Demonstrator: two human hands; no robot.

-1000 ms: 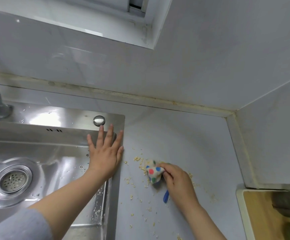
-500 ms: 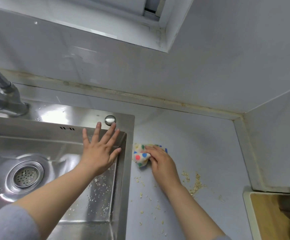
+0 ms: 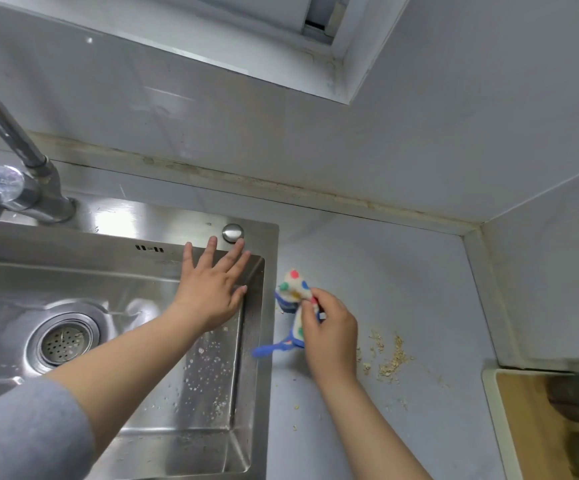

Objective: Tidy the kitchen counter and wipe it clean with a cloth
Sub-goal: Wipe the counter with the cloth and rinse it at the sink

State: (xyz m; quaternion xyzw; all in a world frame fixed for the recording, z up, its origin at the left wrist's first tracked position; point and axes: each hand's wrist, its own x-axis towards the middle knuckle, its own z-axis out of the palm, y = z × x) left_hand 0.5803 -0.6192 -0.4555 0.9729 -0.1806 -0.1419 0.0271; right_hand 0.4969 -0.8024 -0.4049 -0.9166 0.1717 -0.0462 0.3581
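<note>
My right hand [image 3: 329, 327] grips a white cloth [image 3: 295, 289] with coloured dots and blue trim, bunched just right of the sink's rim on the pale blue counter [image 3: 385, 271]. A blue loop of the cloth trails towards the sink edge. My left hand [image 3: 211, 289] is spread flat, fingers straight, against the inside right wall of the steel sink [image 3: 135, 237]. Oat-like crumbs [image 3: 390, 358] lie in a small heap on the counter to the right of my right hand. More crumbs are stuck to the sink wall below my left wrist.
A chrome tap [image 3: 14, 174] rises at the sink's back left, and the drain strainer [image 3: 63, 342] sits in the basin. A round steel cap [image 3: 233, 232] is on the sink ledge. A wooden board in a white frame [image 3: 523, 427] fills the right corner. Tiled walls close the back and right.
My right hand lifted the cloth from flat wiping into a bunched grip and drew back slightly from the sink rim. Crumbs near the rim are gone. My left hand stays against the sink wall.
</note>
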